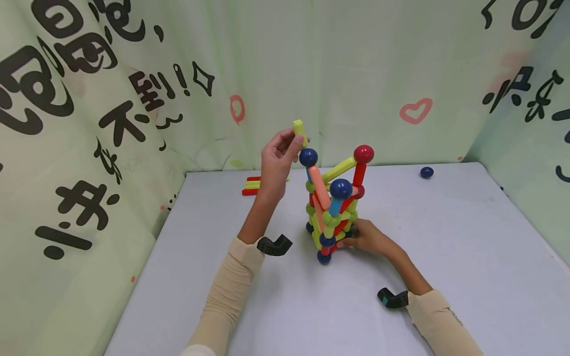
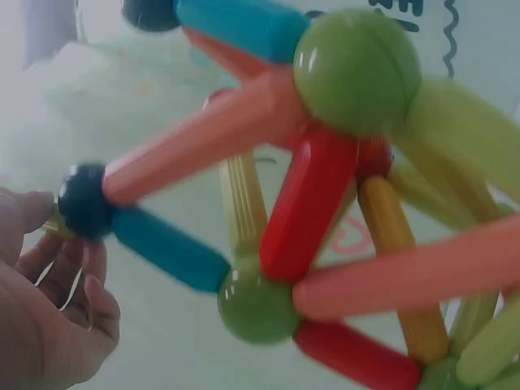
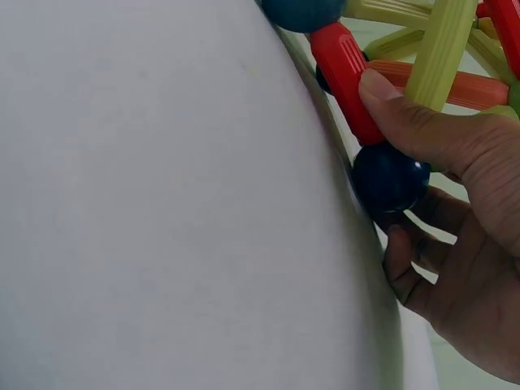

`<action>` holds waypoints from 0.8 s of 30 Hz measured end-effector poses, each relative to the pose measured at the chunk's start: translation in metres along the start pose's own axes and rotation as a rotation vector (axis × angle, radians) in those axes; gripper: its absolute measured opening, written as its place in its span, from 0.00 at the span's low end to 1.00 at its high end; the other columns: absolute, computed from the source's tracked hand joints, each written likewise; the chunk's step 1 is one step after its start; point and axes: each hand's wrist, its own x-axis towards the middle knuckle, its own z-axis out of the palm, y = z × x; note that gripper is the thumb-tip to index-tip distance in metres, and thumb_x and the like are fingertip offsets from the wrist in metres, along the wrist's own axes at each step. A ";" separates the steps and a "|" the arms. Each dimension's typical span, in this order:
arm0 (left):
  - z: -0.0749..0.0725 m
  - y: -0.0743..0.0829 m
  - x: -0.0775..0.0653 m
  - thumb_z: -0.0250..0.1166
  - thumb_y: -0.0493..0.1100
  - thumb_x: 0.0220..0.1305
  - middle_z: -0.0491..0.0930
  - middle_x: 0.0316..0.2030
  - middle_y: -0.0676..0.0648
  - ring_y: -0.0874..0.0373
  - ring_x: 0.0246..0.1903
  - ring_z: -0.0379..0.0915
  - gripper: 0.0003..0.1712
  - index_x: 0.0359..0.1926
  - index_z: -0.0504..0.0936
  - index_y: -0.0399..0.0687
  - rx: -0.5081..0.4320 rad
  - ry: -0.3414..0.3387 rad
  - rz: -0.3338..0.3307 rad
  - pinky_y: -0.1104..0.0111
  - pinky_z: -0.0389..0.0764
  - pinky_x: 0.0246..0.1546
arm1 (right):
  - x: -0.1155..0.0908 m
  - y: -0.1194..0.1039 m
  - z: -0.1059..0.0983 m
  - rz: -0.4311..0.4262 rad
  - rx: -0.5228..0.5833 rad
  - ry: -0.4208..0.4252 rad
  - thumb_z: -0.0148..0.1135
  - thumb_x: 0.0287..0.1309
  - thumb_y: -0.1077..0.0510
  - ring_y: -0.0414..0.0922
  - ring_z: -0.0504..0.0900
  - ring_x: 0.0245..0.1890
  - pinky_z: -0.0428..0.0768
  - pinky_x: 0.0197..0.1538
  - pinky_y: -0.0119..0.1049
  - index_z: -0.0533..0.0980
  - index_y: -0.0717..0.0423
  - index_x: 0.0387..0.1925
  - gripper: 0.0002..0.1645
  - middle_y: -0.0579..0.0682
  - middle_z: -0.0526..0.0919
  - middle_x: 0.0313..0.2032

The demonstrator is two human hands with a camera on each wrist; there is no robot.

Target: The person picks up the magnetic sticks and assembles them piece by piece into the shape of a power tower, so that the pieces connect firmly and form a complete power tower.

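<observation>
A tower of coloured rods and balls (image 1: 330, 217) stands on the table. Above its top left corner, my left hand (image 1: 277, 165) pinches a yellow-green rod (image 1: 299, 127). That rod's lower end is at a dark blue ball (image 1: 308, 157); in the left wrist view the fingers partly hide the rod beside the ball (image 2: 85, 201). Low on the tower's right side, my right hand (image 1: 371, 237) holds the base. In the right wrist view its thumb (image 3: 382, 85) presses a red rod (image 3: 348, 81), while the fingers curl by a dark blue ball (image 3: 391, 177).
Several red and yellow-green rods (image 1: 251, 185) lie at the table's back left, partly behind the left forearm. A loose dark blue ball (image 1: 426, 172) sits near the back right edge. A printed curtain (image 1: 356, 74) hangs behind the white table (image 1: 427, 237).
</observation>
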 end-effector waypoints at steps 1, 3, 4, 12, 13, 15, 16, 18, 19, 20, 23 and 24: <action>0.003 0.004 -0.002 0.60 0.42 0.70 0.82 0.46 0.41 0.60 0.43 0.80 0.18 0.57 0.75 0.38 0.001 -0.014 -0.003 0.75 0.80 0.44 | 0.000 -0.001 -0.002 0.003 0.000 -0.014 0.72 0.54 0.52 0.55 0.77 0.57 0.76 0.60 0.56 0.68 0.57 0.63 0.38 0.56 0.80 0.56; 0.006 0.008 -0.004 0.59 0.41 0.71 0.81 0.47 0.38 0.58 0.46 0.81 0.19 0.58 0.75 0.38 0.005 -0.036 -0.005 0.72 0.80 0.51 | -0.001 -0.004 -0.009 0.020 0.011 -0.047 0.72 0.54 0.50 0.56 0.76 0.58 0.77 0.59 0.55 0.67 0.58 0.65 0.40 0.58 0.79 0.57; 0.007 0.009 -0.005 0.59 0.41 0.71 0.81 0.47 0.37 0.56 0.48 0.81 0.19 0.59 0.75 0.38 0.009 -0.042 -0.004 0.69 0.79 0.54 | -0.002 -0.006 -0.014 0.030 0.017 -0.060 0.72 0.54 0.49 0.57 0.75 0.59 0.77 0.58 0.54 0.66 0.58 0.66 0.41 0.58 0.78 0.58; 0.018 0.011 -0.008 0.56 0.43 0.73 0.78 0.46 0.33 0.50 0.45 0.82 0.24 0.66 0.71 0.40 0.115 -0.110 0.039 0.65 0.80 0.54 | -0.014 -0.037 -0.073 -0.133 0.136 0.040 0.64 0.61 0.59 0.56 0.69 0.64 0.79 0.58 0.46 0.55 0.61 0.72 0.42 0.62 0.67 0.65; 0.019 0.011 -0.008 0.56 0.43 0.73 0.79 0.46 0.32 0.50 0.44 0.82 0.24 0.66 0.71 0.40 0.129 -0.126 0.038 0.66 0.80 0.53 | -0.015 -0.043 -0.078 -0.167 0.164 0.080 0.61 0.64 0.60 0.52 0.70 0.64 0.80 0.57 0.42 0.55 0.60 0.73 0.41 0.60 0.68 0.66; 0.023 0.012 -0.007 0.56 0.43 0.73 0.79 0.45 0.32 0.51 0.43 0.82 0.23 0.66 0.72 0.41 0.152 -0.158 0.031 0.67 0.82 0.50 | -0.015 -0.058 -0.085 -0.234 0.218 0.185 0.56 0.68 0.61 0.44 0.72 0.61 0.80 0.54 0.32 0.57 0.59 0.72 0.35 0.54 0.71 0.63; 0.024 0.013 -0.007 0.56 0.43 0.73 0.79 0.45 0.33 0.52 0.42 0.82 0.23 0.65 0.73 0.42 0.162 -0.174 0.027 0.67 0.83 0.48 | -0.015 -0.065 -0.087 -0.267 0.245 0.245 0.53 0.69 0.61 0.40 0.73 0.59 0.80 0.53 0.29 0.59 0.58 0.72 0.32 0.51 0.73 0.62; 0.025 0.014 -0.006 0.58 0.43 0.71 0.79 0.45 0.36 0.53 0.41 0.81 0.22 0.63 0.76 0.44 0.215 -0.207 0.021 0.68 0.83 0.44 | -0.012 -0.079 -0.088 -0.317 0.299 0.364 0.50 0.71 0.61 0.37 0.75 0.56 0.79 0.52 0.24 0.63 0.57 0.69 0.27 0.44 0.77 0.57; 0.027 0.015 -0.006 0.59 0.43 0.71 0.79 0.46 0.38 0.54 0.41 0.80 0.21 0.62 0.77 0.45 0.252 -0.225 0.017 0.68 0.83 0.43 | -0.011 -0.085 -0.087 -0.331 0.317 0.424 0.50 0.71 0.60 0.37 0.76 0.55 0.79 0.51 0.24 0.66 0.56 0.68 0.26 0.41 0.78 0.55; 0.027 0.015 -0.005 0.60 0.44 0.70 0.79 0.47 0.40 0.56 0.43 0.80 0.21 0.62 0.78 0.47 0.287 -0.242 0.015 0.69 0.83 0.42 | -0.009 -0.091 -0.087 -0.341 0.329 0.477 0.51 0.71 0.59 0.38 0.77 0.53 0.79 0.51 0.23 0.68 0.56 0.67 0.25 0.39 0.79 0.54; 0.030 0.016 -0.004 0.62 0.46 0.68 0.79 0.50 0.44 0.58 0.47 0.77 0.20 0.59 0.80 0.49 0.397 -0.292 0.020 0.70 0.83 0.43 | -0.006 -0.103 -0.083 -0.340 0.363 0.583 0.55 0.69 0.59 0.40 0.78 0.50 0.79 0.51 0.23 0.70 0.57 0.64 0.24 0.38 0.79 0.53; 0.031 0.017 -0.003 0.63 0.46 0.67 0.79 0.50 0.45 0.58 0.48 0.76 0.20 0.59 0.80 0.49 0.426 -0.309 0.023 0.71 0.83 0.43 | -0.005 -0.105 -0.082 -0.331 0.371 0.608 0.55 0.69 0.59 0.40 0.79 0.49 0.79 0.51 0.22 0.71 0.57 0.64 0.23 0.39 0.80 0.52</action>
